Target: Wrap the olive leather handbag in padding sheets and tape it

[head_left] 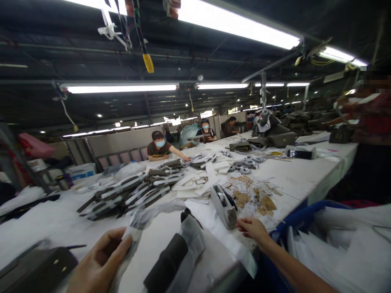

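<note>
My left hand (105, 260) is closed, with thumb and fingers pinching translucent wrapping (134, 223) at the lower left. That wrapping curves away across the table towards a dark olive strap-like piece (168, 260), partly covered in the same film. A grey tape dispenser (224, 207) stands on the table just beyond. At its near edge, my right hand (252, 230) has its fingertips pinched together; whatever is between them is too small to make out. Left of my left hand lies a dark olive bag (38, 268) with small metal studs.
Wrapped dark straps (131, 195) lie heaped mid-table beside white strips (195, 183). Brown tags (265, 203) and tape rolls (244, 165) are scattered further right. A blue bin (305, 219) with white sheets stands at right. Co-workers (160, 148) sit across; another person (371, 114) stands at right.
</note>
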The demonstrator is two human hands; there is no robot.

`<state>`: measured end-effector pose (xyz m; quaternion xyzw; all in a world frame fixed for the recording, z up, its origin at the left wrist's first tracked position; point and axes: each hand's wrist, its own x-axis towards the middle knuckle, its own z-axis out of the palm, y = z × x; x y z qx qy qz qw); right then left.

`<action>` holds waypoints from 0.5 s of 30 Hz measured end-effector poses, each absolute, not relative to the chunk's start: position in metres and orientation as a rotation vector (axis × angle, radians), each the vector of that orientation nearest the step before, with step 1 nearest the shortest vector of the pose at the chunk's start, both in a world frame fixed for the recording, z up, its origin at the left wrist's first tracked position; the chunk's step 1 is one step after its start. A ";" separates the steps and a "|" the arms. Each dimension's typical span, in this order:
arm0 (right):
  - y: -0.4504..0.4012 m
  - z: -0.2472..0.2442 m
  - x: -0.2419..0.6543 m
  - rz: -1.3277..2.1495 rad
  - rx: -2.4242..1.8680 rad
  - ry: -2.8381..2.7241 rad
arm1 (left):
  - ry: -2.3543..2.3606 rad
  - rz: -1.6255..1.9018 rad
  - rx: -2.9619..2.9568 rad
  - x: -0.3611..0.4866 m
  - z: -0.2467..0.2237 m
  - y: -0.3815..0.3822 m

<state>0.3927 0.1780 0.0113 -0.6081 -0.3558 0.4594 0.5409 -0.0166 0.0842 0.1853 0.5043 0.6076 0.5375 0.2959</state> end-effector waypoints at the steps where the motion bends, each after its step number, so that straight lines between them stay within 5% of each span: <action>1: 0.172 0.020 0.385 1.082 -1.422 -0.888 | 1.597 1.441 1.328 -0.012 0.188 0.080; 10: 0.097 0.168 0.248 1.195 -0.753 -1.456 | 1.436 1.549 1.513 0.015 0.193 0.070; 15: 0.093 0.183 0.196 1.268 -0.637 -1.555 | 1.498 1.561 1.680 0.018 0.190 0.063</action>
